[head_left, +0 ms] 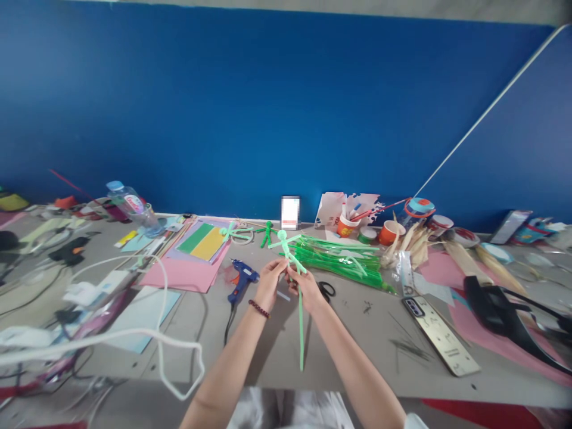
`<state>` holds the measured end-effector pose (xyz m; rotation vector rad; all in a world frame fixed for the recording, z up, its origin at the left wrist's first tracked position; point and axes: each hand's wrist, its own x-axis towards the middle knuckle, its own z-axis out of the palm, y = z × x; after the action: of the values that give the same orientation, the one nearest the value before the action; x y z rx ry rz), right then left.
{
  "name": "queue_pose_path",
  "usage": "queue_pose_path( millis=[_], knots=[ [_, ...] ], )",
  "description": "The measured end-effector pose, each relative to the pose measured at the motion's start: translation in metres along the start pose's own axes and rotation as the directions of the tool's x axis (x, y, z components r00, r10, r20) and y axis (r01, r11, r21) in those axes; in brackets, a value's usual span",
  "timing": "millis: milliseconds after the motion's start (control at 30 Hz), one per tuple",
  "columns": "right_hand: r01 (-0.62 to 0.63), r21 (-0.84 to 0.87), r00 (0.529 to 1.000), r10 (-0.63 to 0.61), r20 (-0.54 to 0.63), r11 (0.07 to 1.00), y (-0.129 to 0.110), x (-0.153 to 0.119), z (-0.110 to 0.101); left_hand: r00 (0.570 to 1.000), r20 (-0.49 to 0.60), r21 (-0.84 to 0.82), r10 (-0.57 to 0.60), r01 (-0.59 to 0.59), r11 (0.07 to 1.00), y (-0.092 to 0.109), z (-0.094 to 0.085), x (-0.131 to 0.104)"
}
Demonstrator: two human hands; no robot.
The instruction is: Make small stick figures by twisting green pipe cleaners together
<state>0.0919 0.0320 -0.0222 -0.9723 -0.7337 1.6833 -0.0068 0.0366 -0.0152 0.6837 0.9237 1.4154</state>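
Both hands meet over the middle of the table around a light-green pipe cleaner figure (286, 247) with a round head and outstretched arms. My left hand (270, 281) pinches its lower part from the left. My right hand (308, 287) closes on it from the right, and a long pipe cleaner strand (301, 333) hangs down from there. Fingers hide just where the strand joins. Behind stand a small dark-green pipe cleaner figure (267, 234) and another pale-green one (232, 231). A packet of green pipe cleaners (344, 262) lies right behind my right hand.
A blue glue gun (242, 279) lies left of my hands, black scissors (328, 290) to the right. Coloured paper (179, 274) and a bottle (134, 205) are left. A lit phone (290, 213) leans on the blue wall. Another phone (440, 336) lies right; a white cable (165, 333) loops left.
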Motion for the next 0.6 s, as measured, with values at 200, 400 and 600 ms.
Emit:
queue_pose_path(
  millis=[200,400,600],
  knots=[
    [0.162,-0.259,0.983,-0.180,-0.046,0.952,0.0039,0.0027,-0.0023,0.999,0.001,0.034,0.034,-0.034,0.999,-0.0001,-0.0041,0.0065],
    [0.373,-0.451,0.908,-0.418,0.000,0.811,-0.0024,-0.0030,-0.0046,0.991,-0.068,0.156,0.116,-0.104,0.982,-0.0015,-0.0086,0.0105],
    [0.358,-0.397,0.903,-0.422,-0.082,0.845,-0.0021,0.0011,-0.0080,0.993,-0.018,0.134,0.115,-0.112,0.985,-0.0034,-0.0089,0.0080]
  ],
)
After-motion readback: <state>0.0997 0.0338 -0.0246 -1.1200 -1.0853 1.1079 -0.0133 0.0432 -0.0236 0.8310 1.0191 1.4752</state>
